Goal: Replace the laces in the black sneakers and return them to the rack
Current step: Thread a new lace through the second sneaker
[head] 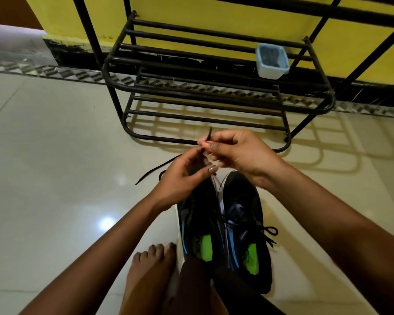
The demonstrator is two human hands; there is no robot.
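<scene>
Pinching the black lace [210,133] between thumb and fingertips, your right hand [241,153] holds its stiff tip upright at the middle of the frame. Your left hand [182,178] curls round the cord just below it. The two hands nearly touch, which I judge lets you steady and straighten the end before feeding it into an eyelet. The rest of the lace, a thin, limp cord, trails off to the left over the floor [55,155], which is glossy pale tile that throws back the light. Directly below your hands, at lower centre, the black sneakers [243,201] stand side by side and touching, toes pointing up the frame, probably kept close so the lace reaches. Their uppers look like matt mesh with blue stripes, and bright green insoles show in the openings. The right-hand one carries a tied bow [270,231]. The left-hand one seems to be the shoe being threaded, though your left hand hides its eyelets. The rack [214,86], made of bent black metal tube with barred shelves, stands across the top of the frame against a yellow wall. A small translucent plastic tub [272,62] sits on a shelf at upper right.
</scene>
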